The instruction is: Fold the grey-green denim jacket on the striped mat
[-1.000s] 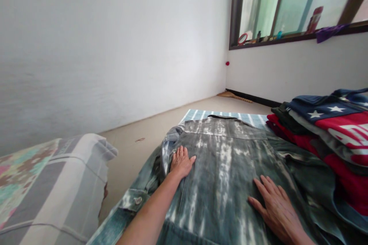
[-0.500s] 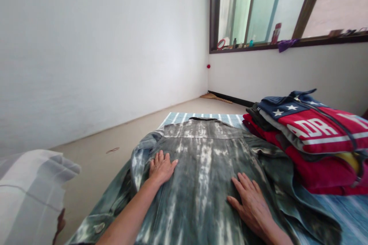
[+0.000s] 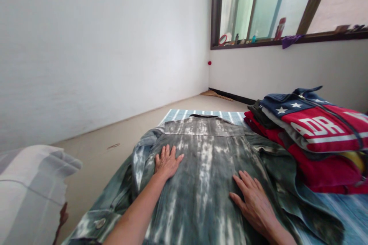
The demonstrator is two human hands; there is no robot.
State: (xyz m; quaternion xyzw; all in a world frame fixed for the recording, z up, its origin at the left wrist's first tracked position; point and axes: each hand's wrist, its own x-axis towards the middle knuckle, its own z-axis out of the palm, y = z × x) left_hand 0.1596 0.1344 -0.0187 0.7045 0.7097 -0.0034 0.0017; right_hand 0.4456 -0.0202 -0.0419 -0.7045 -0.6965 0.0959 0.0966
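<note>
A green and white tie-dye denim jacket (image 3: 205,168) lies spread out, back side up, with its collar at the far end. Its sleeves stretch out to both sides, and a metal button shows on the left cuff. My left hand (image 3: 168,162) rests flat on the upper left of the jacket's back, fingers apart. On the right half of the back, a little nearer to me, my right hand (image 3: 253,199) lies palm down with its fingers spread. Neither hand grips the cloth.
Beneath the jacket is a blue striped mat (image 3: 342,208). A stack of folded clothes (image 3: 319,141), topped by a red and navy zip jacket, stands at right. Pale checked cloth (image 3: 31,191) is at left. A window sill (image 3: 258,44) holds small bottles and a mirror.
My left hand has slid slightly to the right and away from me over the jacket's back. My right hand stays nearly in place. The view has shifted a little.
</note>
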